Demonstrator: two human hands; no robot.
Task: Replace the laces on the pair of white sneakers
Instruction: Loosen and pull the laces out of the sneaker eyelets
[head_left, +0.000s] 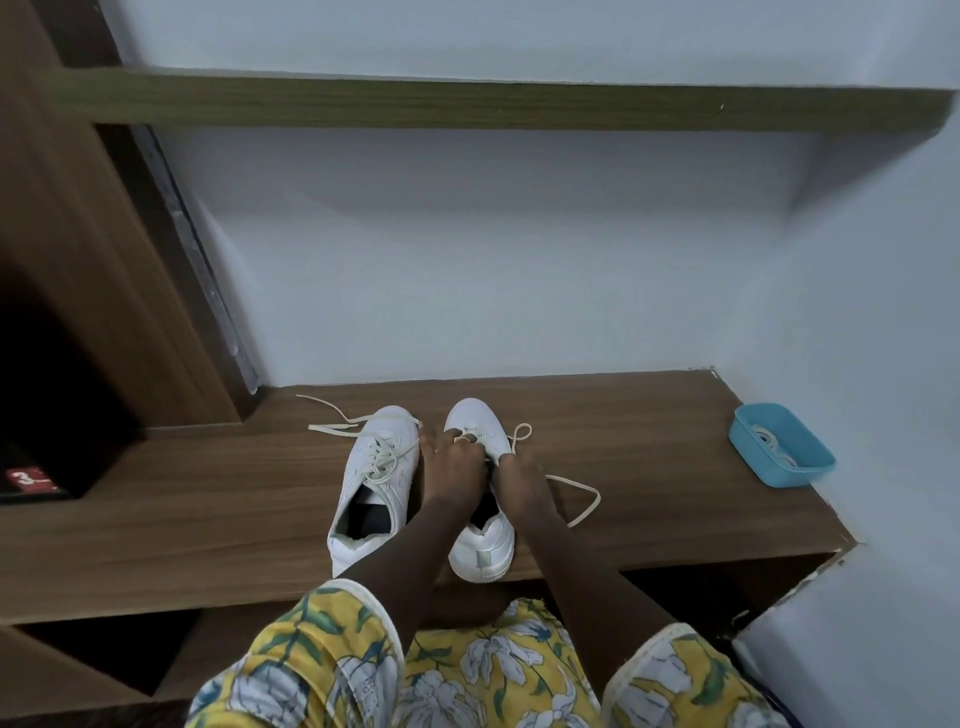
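Observation:
Two white sneakers stand side by side on the wooden shelf (649, 431), toes pointing to the wall. The left sneaker (371, 483) is laced, with its cream lace ends trailing off to the left. Over the lace area of the right sneaker (480, 545) are both my hands. My left hand (454, 460) has its fingers curled on the lace at the eyelets. My right hand (517, 475) pinches the same cream lace (576, 493), which loops out to the right and near the toe.
A blue plastic tub (782, 451) holding white laces sits at the shelf's right end by the wall. A dark cabinet opening (47, 415) with a red-labelled item is at left. A green-brown upper shelf (467, 101) runs overhead. My floral-print sleeves fill the bottom.

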